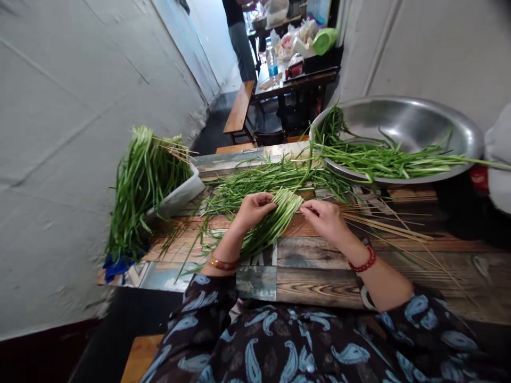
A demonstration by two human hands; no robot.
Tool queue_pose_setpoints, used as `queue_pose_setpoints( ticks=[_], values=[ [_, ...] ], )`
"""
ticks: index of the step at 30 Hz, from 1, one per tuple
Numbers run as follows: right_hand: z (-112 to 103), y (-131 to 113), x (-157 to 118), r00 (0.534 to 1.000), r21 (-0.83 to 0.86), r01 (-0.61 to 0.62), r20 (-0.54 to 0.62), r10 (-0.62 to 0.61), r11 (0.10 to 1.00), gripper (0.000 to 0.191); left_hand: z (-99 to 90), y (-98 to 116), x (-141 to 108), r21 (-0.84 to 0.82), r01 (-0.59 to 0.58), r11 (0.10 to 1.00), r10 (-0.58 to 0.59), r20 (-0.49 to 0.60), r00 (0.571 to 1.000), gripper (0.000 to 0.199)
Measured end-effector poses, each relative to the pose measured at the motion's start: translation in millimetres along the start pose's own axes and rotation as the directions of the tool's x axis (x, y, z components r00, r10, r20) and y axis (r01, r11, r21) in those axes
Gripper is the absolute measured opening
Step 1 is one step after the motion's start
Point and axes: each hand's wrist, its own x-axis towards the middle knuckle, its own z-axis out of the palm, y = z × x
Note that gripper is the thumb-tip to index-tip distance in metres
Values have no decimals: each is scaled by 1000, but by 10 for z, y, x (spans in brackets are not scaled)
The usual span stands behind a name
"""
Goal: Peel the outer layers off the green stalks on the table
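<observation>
My left hand (257, 207) is closed on a flat bunch of garlic chives (282, 213), its pale cut stems lined up side by side and its leaves trailing down-left over the table. At the right edge of those stems my right hand (322, 215) is in a pinch, seemingly on a thin bamboo skewer that is mostly hidden by the fingers. Several loose bamboo skewers (389, 227) lie to the right of that hand. Beyond both hands, loose chives (255, 178) are spread across the table.
A large steel basin (435, 114) with more chives stands at the back right. On the left, skewered chive bunches (138, 175) hang over a white tub (181, 192) near the wall. Past the wooden-patterned table (319, 282) are a bench (239, 109), a cluttered table and a standing person.
</observation>
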Motion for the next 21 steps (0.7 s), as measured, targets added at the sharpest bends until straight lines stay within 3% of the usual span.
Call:
queue_pose_setpoints(
  ticks=[3,5,8,11,14,17,21],
  values=[
    [6,13,3,1000,11,-5,-11,6,1000,20,-6,22,15,99,-6,995,10,-47,999,26],
    [-2,13,14,1000,27,-14,-9,15,1000,20,-37,63,25,81,9,997,-9,-1,1000,33],
    [-34,-8,38,1000,51,-1,-18,2,999,19,-131,166,59,-14,53,998,-50,185,982,51],
    [-72,-55,52,998,70,48,-42,-45,996,18,-195,279,124,-45,66,997,-45,369,928,60],
    [-100,-102,60,991,84,119,-69,-113,989,17,-155,350,179,-3,55,998,-48,458,887,60],
    [-126,-121,73,981,78,167,-108,-158,983,17,-65,380,175,19,100,995,-97,460,883,50],
    [-204,-93,66,974,24,197,-119,-193,980,18,-68,440,92,-111,145,983,-97,355,930,41]
  ],
)
